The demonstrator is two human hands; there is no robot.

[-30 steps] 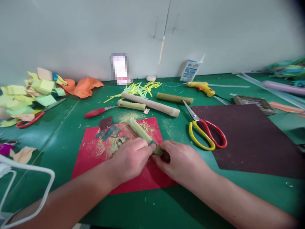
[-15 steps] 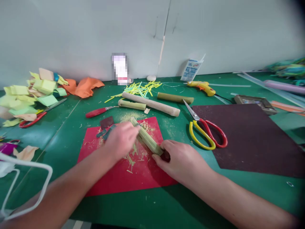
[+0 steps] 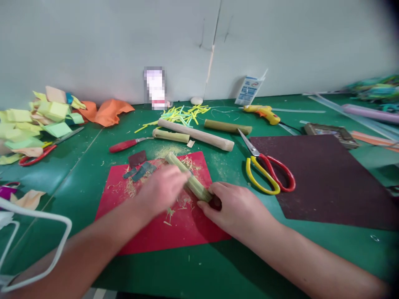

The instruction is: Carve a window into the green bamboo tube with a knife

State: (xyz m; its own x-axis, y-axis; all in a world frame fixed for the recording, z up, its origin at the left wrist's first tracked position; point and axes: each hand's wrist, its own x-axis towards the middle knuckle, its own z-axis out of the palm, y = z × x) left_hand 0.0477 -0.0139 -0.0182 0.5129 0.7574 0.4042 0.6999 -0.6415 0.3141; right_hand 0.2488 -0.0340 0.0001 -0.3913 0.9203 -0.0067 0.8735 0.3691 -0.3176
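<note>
My right hand [image 3: 235, 203] grips the near end of a pale green bamboo tube [image 3: 174, 160], which slants away to the left above a red sheet [image 3: 149, 238]. My left hand [image 3: 170, 185], blurred by motion, is closed over the tube's middle. A small dark piece of sandpaper [image 3: 190, 173] shows at its fingertips, pressed on the bamboo. Similar grey-blue sandpaper scraps [image 3: 144, 171] and a maroon one [image 3: 137, 158] lie left of the tube. Bamboo shavings [image 3: 170, 214] are scattered over the sheet.
Beyond lie a red-handled carving tool [image 3: 124, 145], more bamboo pieces [image 3: 227, 126] and a pale stick [image 3: 196, 135]. Scissors [image 3: 271, 174] rest on a dark brown sheet [image 3: 321, 182] at right, below a yellow glue gun [image 3: 263, 113]. Left are paper scraps [image 3: 56, 112] and a white wire frame [image 3: 67, 232].
My left hand has slid down along the bamboo tube toward my right hand, uncovering its far end and the sandpaper scraps. My right hand keeps its hold. The view has shifted slightly.
</note>
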